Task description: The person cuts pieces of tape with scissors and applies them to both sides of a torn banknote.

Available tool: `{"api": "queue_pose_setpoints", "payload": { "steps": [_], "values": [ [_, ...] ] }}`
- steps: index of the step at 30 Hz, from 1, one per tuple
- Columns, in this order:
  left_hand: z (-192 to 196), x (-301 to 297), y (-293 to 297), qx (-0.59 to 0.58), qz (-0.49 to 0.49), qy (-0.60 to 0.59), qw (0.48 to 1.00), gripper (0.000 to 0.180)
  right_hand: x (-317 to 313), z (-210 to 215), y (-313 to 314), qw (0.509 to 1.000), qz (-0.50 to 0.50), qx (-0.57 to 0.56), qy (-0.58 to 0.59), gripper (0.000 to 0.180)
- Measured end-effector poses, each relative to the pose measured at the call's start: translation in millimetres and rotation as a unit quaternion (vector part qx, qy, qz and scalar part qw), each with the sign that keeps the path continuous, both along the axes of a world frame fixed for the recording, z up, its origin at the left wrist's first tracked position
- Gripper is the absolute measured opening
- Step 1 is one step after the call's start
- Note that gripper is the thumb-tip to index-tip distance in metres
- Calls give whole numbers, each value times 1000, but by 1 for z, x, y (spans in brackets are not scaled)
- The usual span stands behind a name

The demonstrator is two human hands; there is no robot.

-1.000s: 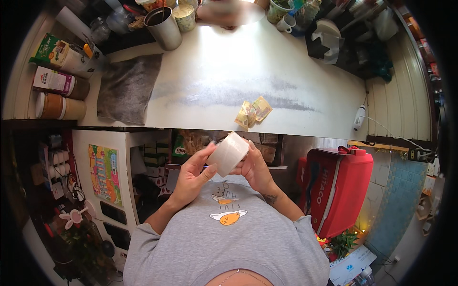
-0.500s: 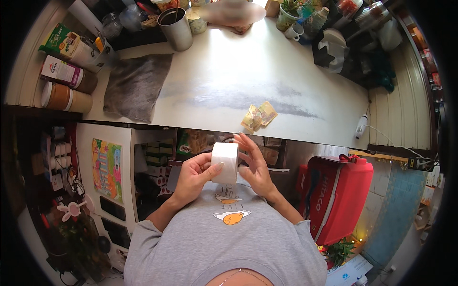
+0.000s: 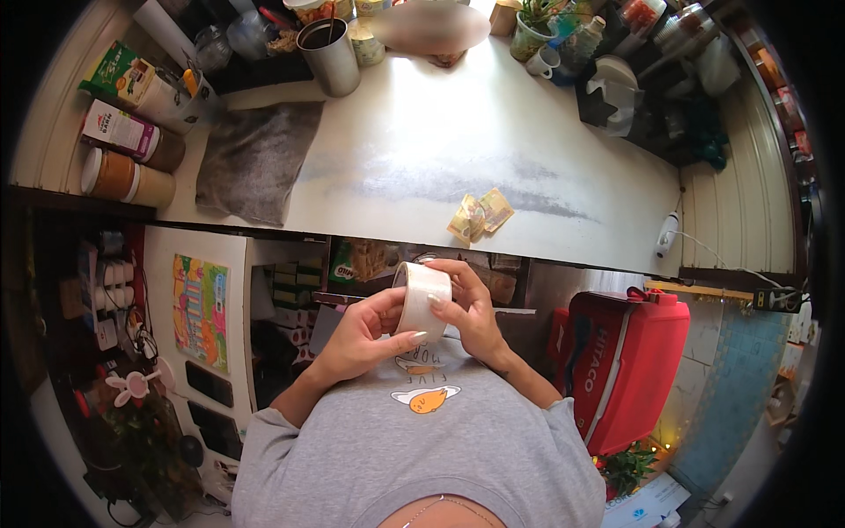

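Observation:
A wide roll of clear, whitish packing tape [image 3: 428,293] is held up in front of my chest, just short of the counter's front edge. My left hand [image 3: 365,330] is closed on its left side, with fingers at the roll's open core and the thumb along its lower edge. My right hand [image 3: 471,310] grips the right side, thumb pressed on the tape's outer face and fingers behind the upper rim. Beyond the roll, on the counter, lie crumpled yellowish banknotes [image 3: 481,216].
The white counter [image 3: 396,185] spans the far side. On it are a dark cloth [image 3: 260,163], jars [image 3: 132,179] at left, a metal canister [image 3: 331,57], a white mug [image 3: 544,62] and a black holder [image 3: 607,97]. A red cooler box [image 3: 625,370] stands lower right, a white cabinet [image 3: 198,396] lower left.
The roll has turned and tilted so that its open core shows on the left. My right hand has closed in, its thumb now on the tape; my left fingers have shifted to the core.

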State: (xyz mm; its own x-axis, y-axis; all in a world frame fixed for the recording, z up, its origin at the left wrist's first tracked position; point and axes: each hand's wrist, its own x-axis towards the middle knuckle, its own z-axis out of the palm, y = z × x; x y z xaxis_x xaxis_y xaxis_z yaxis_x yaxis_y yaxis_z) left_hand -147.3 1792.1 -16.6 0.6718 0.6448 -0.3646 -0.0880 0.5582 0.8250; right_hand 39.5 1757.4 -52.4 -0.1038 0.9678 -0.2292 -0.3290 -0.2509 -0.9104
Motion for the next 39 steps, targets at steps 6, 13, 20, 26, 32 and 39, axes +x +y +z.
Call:
{"api": "queue_pose_setpoints", "payload": {
  "steps": [6,13,20,26,32,39],
  "values": [
    [0,1,-3,38,-2,56,998,38,-2,-7,-1,995,6,-81,55,37],
    [-13,1,3,-18,67,36,997,25,-4,-14,1,997,24,9,-70,45],
    [-15,5,10,-208,106,-74,970,31,8,-9,7,984,104,119,-86,46],
    [-9,7,6,-157,99,-36,982,43,4,-22,6,997,44,53,-43,38],
    [-9,6,2,-58,68,2,996,45,-1,-21,4,999,3,3,-33,28],
    [-7,7,0,-13,55,-3,998,49,-7,-31,0,998,-43,-1,-40,21]
  ]
}}
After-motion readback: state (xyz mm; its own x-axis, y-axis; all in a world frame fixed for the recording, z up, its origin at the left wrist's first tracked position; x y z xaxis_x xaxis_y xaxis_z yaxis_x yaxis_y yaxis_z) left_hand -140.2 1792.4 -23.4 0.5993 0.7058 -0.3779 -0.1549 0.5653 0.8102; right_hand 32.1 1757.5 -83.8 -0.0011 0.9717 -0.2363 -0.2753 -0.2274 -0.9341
